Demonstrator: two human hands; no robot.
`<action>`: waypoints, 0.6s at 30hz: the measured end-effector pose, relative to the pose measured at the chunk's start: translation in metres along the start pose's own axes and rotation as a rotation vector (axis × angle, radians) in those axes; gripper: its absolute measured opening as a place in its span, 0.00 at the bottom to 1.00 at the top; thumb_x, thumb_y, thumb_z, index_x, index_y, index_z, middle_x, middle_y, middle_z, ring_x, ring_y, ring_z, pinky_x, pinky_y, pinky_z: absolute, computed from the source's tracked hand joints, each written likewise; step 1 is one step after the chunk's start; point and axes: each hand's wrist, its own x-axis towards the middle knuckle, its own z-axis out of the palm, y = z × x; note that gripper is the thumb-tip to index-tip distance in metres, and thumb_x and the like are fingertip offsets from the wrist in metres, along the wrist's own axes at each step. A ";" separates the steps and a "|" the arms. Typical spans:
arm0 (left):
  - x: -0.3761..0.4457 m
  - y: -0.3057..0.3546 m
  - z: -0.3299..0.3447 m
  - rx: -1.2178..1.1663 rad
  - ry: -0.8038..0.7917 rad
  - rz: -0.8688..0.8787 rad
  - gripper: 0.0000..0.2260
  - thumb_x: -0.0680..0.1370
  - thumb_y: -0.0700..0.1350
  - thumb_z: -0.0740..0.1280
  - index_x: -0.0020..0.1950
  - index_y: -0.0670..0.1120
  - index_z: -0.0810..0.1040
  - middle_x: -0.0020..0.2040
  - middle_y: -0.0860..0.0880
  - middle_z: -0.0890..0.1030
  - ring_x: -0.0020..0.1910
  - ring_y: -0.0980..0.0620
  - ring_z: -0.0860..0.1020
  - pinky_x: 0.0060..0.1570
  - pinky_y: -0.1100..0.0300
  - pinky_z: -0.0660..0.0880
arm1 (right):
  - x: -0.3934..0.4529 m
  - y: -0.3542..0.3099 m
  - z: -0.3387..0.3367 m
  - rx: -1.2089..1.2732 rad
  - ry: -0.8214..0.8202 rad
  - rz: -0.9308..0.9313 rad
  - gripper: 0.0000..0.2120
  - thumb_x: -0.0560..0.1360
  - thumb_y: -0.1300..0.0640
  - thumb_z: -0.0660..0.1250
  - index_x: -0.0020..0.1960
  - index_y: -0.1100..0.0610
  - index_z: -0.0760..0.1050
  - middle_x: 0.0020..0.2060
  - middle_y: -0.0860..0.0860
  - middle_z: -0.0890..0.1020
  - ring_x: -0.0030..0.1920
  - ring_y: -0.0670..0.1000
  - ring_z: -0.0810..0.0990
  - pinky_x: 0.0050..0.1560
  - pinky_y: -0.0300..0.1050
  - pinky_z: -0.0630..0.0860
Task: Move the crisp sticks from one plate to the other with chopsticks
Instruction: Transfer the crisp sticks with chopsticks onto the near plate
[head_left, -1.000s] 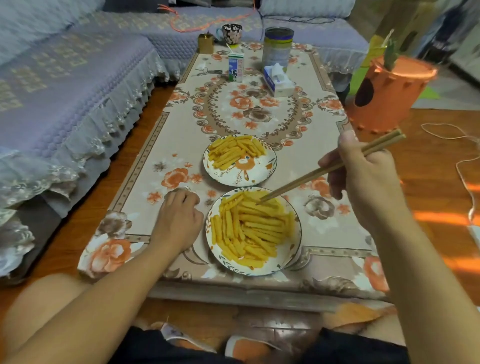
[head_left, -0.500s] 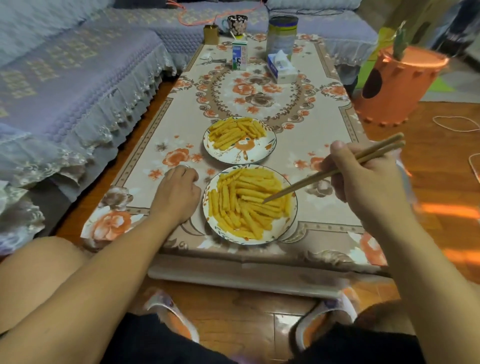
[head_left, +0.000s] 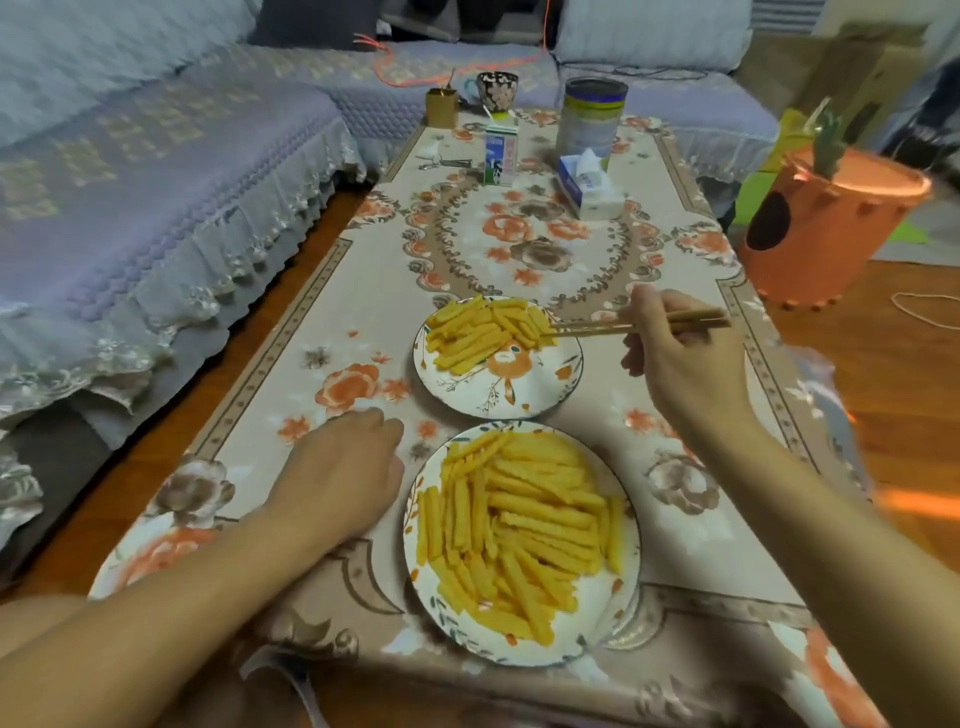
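A: Head view, the only one. Hands first.

B: Right hand (head_left: 685, 364) grasps the chopsticks (head_left: 644, 326), fingers curled round them. The sticks lie nearly level, tips pointing left over the right edge of the far plate (head_left: 550, 384). A crisp stick (head_left: 546, 340) sits at the tips; whether it is pinched or merely touched, I cannot tell.

A: Left hand?

B: Left hand (head_left: 345, 470) rests on the table (head_left: 675, 415), just left of the near plate (head_left: 621, 587). Fingers curled under, holding nothing visible. It does not touch the plate.

A: The crisp sticks themselves?

B: Two lots. The far pile (head_left: 483, 332) fills the upper left part of the far plate; the lower right of that plate is bare. The near pile (head_left: 519, 525) is larger and covers most of the near plate. The plates stand close together, one behind the other, rims apart.

A: Surroundings?

B: Floral cloth over the table. At the far end: a carton (head_left: 501, 156), a tin (head_left: 592, 117), a tissue pack (head_left: 589, 182) just in front of the tin, a mug (head_left: 497, 89), a small brown box (head_left: 441, 106). A sofa (head_left: 156, 182) with a fringed cover runs along the left and behind. An orange tub (head_left: 826, 228) stands on the floor to the right.
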 end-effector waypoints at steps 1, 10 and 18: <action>0.007 -0.002 -0.004 -0.044 -0.009 -0.051 0.06 0.79 0.48 0.61 0.46 0.51 0.76 0.43 0.51 0.78 0.44 0.45 0.78 0.35 0.54 0.69 | 0.004 0.005 0.005 -0.023 0.004 -0.021 0.18 0.84 0.48 0.63 0.47 0.59 0.83 0.31 0.56 0.81 0.28 0.47 0.79 0.34 0.47 0.76; 0.027 0.013 -0.019 -0.038 -0.055 -0.162 0.10 0.82 0.51 0.55 0.56 0.52 0.75 0.53 0.51 0.81 0.51 0.44 0.79 0.40 0.55 0.67 | 0.013 0.027 0.030 0.024 0.039 -0.014 0.17 0.85 0.49 0.61 0.47 0.58 0.82 0.34 0.62 0.81 0.29 0.50 0.80 0.32 0.40 0.77; 0.019 0.008 -0.024 -0.083 -0.117 -0.167 0.13 0.82 0.53 0.55 0.62 0.56 0.76 0.59 0.53 0.80 0.54 0.47 0.78 0.46 0.55 0.75 | 0.009 0.015 0.016 0.047 0.048 0.064 0.20 0.86 0.51 0.58 0.44 0.60 0.82 0.31 0.59 0.80 0.27 0.51 0.77 0.29 0.43 0.75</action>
